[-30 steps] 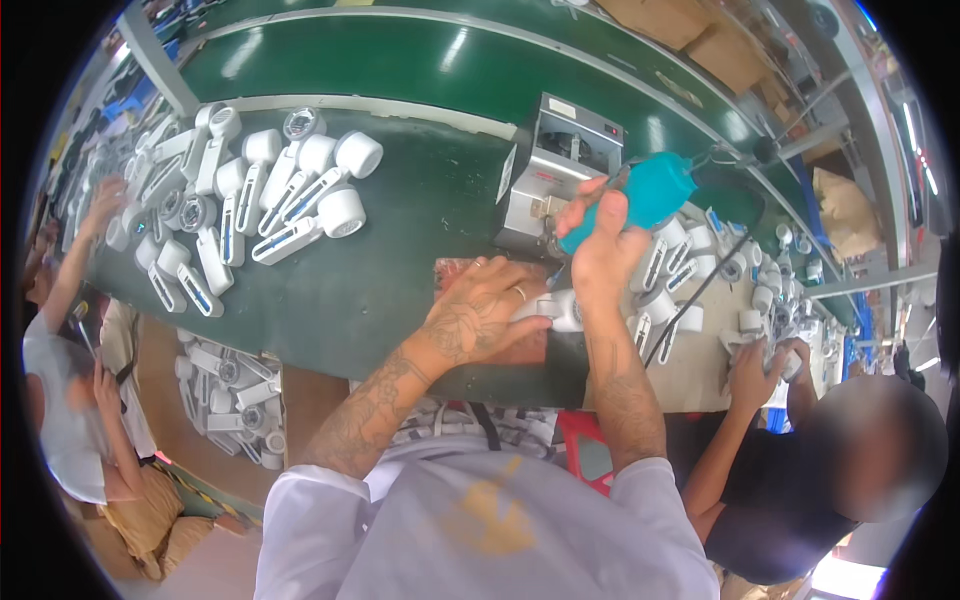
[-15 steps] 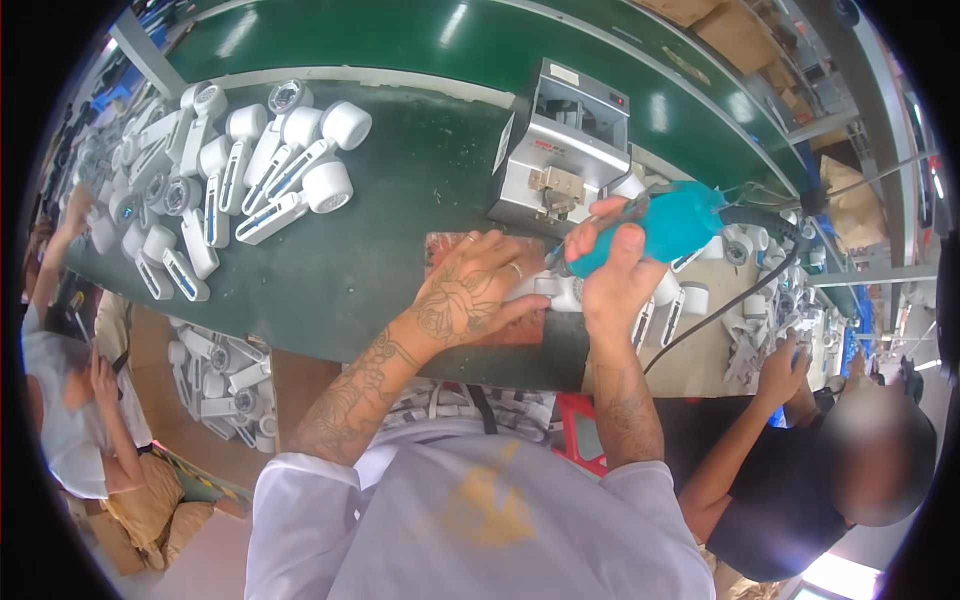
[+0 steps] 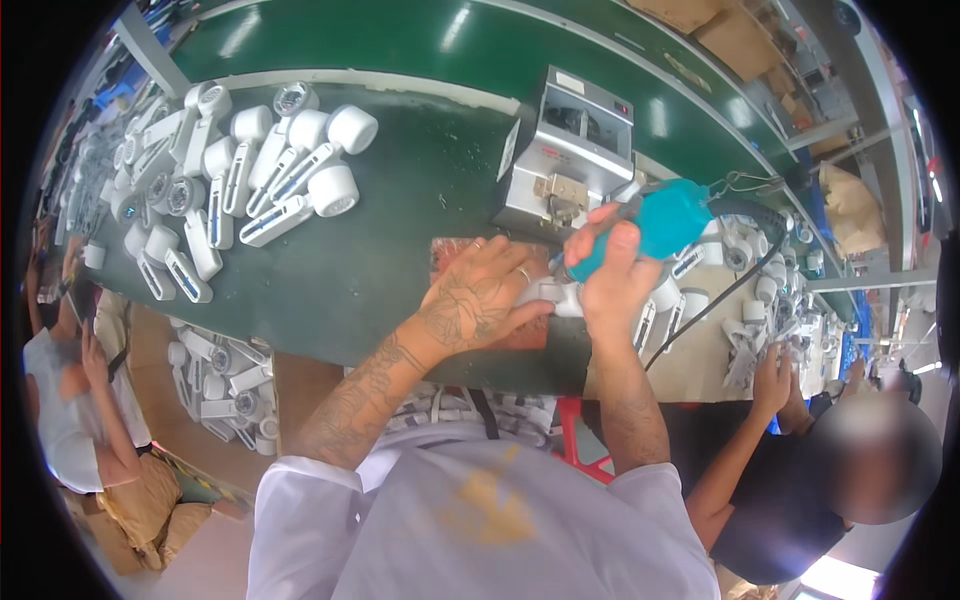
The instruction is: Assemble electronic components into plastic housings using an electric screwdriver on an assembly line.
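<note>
White, smooth, apparently plastic device with a rounded end [image 3: 567,302] lies partly hidden between the hands, at the right side of a flat reddish mat [image 3: 520,338]. It looks light, stiff and slightly slippery, its casing probably scratchable; the slimmer part behind the rounded end seems the surest hold. The left hand [image 3: 478,292] grasps it from above, thumb on the near side. The right hand [image 3: 615,275] is wrapped around a teal, bulbous power tool [image 3: 672,220]. Beyond stands a silver, boxy metal machine [image 3: 525,182]; leftward, similar white devices [image 3: 333,190] crowd the dark green worktop [image 3: 350,280].
</note>
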Demonstrator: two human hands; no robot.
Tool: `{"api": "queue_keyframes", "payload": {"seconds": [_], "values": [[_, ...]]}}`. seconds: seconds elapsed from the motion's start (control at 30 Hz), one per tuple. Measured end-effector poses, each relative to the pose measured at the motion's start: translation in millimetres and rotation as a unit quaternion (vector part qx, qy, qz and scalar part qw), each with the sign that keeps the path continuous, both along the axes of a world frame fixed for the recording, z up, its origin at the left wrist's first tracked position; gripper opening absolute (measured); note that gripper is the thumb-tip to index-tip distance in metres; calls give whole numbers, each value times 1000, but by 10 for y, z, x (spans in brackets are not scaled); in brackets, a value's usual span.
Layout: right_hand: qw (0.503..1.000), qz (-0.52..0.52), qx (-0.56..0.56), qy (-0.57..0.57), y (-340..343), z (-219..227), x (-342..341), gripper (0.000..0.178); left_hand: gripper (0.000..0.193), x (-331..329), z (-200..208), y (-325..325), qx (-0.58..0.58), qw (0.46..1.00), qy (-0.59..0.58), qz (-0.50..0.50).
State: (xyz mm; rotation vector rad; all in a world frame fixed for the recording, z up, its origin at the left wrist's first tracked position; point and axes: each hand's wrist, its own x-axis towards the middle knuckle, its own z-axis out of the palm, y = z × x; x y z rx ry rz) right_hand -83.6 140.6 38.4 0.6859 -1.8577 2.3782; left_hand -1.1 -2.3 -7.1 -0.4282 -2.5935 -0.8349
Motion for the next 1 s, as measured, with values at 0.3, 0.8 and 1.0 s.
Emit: {"api": "queue_keyframes", "payload": {"seconds": [0.3, 0.8, 1.0], "values": [[994, -35, 4, 106, -312, 66, -418, 50, 31, 50, -11, -8, 38, 999, -15, 0], [1000, 8, 10, 11, 185, 136, 203, 62, 32, 5, 34, -26, 59, 998, 4, -15], [1000, 20, -6, 15, 232, 65, 250, 57, 34, 16, 105, -33, 54, 995, -81, -32]]}}
